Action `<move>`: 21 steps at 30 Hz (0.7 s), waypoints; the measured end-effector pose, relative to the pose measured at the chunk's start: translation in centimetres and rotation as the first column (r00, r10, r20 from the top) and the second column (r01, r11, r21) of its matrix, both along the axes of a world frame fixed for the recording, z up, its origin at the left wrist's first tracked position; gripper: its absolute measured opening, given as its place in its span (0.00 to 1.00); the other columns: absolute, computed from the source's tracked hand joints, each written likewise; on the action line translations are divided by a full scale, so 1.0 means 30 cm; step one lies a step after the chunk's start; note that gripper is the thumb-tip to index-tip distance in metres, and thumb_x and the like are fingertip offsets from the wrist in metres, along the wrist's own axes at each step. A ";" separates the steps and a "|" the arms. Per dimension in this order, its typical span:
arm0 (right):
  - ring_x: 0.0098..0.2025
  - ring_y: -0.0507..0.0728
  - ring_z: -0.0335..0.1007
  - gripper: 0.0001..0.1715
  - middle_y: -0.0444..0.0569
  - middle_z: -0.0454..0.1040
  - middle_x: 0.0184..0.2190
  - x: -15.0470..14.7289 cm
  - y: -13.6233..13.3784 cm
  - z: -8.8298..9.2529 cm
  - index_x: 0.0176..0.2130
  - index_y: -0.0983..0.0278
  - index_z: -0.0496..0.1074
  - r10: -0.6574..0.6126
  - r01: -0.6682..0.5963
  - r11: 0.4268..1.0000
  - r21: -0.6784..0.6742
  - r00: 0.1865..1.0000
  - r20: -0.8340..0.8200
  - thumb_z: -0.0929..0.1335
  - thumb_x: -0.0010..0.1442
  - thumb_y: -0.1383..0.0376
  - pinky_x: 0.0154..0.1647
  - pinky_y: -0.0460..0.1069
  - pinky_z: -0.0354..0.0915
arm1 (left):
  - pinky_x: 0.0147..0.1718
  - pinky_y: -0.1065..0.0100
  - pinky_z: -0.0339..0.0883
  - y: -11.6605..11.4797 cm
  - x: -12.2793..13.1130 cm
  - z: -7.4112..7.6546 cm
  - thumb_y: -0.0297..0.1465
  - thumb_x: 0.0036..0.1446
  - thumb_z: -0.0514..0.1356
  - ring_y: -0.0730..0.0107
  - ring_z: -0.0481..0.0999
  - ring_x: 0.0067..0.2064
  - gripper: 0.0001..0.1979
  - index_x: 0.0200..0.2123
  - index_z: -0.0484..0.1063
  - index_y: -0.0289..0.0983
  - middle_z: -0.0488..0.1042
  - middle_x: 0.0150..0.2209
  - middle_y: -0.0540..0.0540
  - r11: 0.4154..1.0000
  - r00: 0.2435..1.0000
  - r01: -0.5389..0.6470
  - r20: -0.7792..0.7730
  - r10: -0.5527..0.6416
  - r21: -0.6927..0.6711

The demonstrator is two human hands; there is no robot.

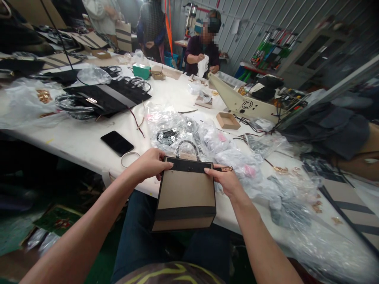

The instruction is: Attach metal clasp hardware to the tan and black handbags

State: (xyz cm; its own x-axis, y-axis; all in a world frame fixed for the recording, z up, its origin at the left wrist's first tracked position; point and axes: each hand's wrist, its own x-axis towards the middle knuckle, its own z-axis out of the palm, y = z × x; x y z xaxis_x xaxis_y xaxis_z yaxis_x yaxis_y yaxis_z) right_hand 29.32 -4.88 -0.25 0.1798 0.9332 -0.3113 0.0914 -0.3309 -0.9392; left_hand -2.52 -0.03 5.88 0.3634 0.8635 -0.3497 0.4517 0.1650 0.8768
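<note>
One tan-and-black handbag (186,189), just below the centre of the frame, tilted over the lap at the near edge of a white desk (89,138); black band across the top, dark looped handle (188,141) standing above it.

One left hand (151,163), fingers closed on the bag's upper left corner, thumb on the black band. One right hand (225,177), fingers gripping the upper right corner, thumb likewise on the band; one gold-coloured clasp (227,169) juts out beside them.

One black phone (117,143), lying flat, left of centre. Several clear plastic bags (213,136), heaped beyond the handbag; small dark pieces (168,137) show among them. One open cardboard box (229,125), right of centre. One beige machine (233,94), upper right, beside the box.

One black bag with a grey stripe (118,94), lying at upper left. One lot of gold-coloured pieces (44,96), in plastic, far left. One green box (141,71), upper centre. Striped panels (352,197), right edge. One co-worker (194,59), top centre, holding something white (203,65).
</note>
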 end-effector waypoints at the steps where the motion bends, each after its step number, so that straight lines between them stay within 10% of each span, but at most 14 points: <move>1: 0.40 0.63 0.81 0.25 0.54 0.88 0.38 0.000 -0.003 -0.001 0.39 0.64 0.89 0.000 -0.001 1.000 0.017 0.999 0.038 0.84 0.45 0.51 0.41 0.53 0.72 | 0.22 0.65 0.67 0.007 -0.002 -0.031 0.36 0.53 0.67 0.61 0.79 0.24 0.10 0.26 0.71 0.39 0.75 0.22 0.49 1.000 1.000 0.008 -0.011 -0.008 0.007; 6: 0.38 0.62 0.79 0.17 0.50 0.87 0.35 -0.008 -0.017 -0.005 0.37 0.61 0.89 0.032 -0.051 0.996 0.067 0.965 0.260 0.80 0.51 0.53 0.39 0.53 0.70 | 0.24 0.65 0.56 0.015 -0.006 -0.152 0.38 0.55 0.66 0.66 0.72 0.24 0.15 0.22 0.67 0.41 0.70 0.20 0.51 0.992 0.974 0.044 -0.224 -0.017 0.118; 13: 0.43 0.62 0.77 0.14 0.50 0.85 0.38 0.002 0.001 -0.057 0.31 0.60 0.86 0.005 -0.079 0.986 0.146 0.893 0.451 0.80 0.52 0.52 0.44 0.52 0.69 | 0.34 0.63 0.62 -0.024 0.034 -0.155 0.35 0.61 0.64 0.59 0.77 0.36 0.07 0.31 0.76 0.39 0.77 0.30 0.47 0.950 0.910 0.007 -0.395 0.124 0.313; 21: 0.26 0.53 0.67 0.28 0.43 0.81 0.32 0.016 0.016 -0.077 0.51 0.59 0.85 0.117 -0.137 0.988 0.066 0.962 0.245 0.80 0.53 0.54 0.25 0.48 0.60 | 0.37 0.63 0.65 0.002 0.015 -0.169 0.38 0.62 0.66 0.55 0.81 0.39 0.10 0.38 0.80 0.37 0.82 0.39 0.40 0.977 0.887 0.020 -0.455 0.082 0.213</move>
